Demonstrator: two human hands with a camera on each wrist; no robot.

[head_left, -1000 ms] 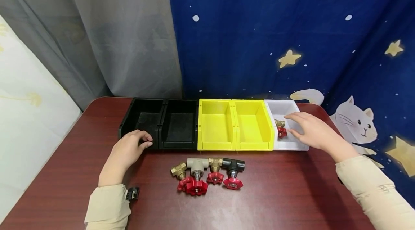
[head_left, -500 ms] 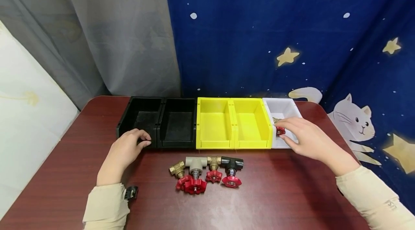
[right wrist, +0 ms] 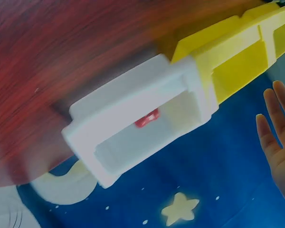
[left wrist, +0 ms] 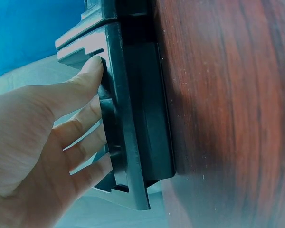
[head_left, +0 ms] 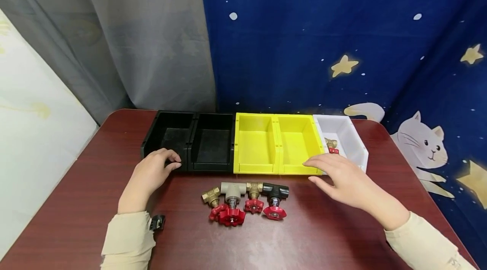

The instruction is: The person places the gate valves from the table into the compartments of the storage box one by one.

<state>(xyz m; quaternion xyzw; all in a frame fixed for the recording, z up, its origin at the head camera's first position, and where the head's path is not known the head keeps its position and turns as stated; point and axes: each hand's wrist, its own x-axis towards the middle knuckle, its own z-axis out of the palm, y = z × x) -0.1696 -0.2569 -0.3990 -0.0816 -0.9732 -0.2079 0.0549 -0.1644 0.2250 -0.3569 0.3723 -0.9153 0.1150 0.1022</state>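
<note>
Pinching the leftmost black bin (head_left: pixel 176 137) by its rim with the left hand (head_left: pixel 152 171); gripping nothing with the right hand (head_left: pixel 344 180), held wide near the white bin (head_left: pixel 352 140). Can see a red-wheeled brass valve (head_left: pixel 331 143) inside that white bin, and on the table (head_left: pixel 274 246), close together, a grey valve (head_left: pixel 233 189), a black valve (head_left: pixel 275 191) and two more brass valves (head_left: pixel 253 191).
</note>
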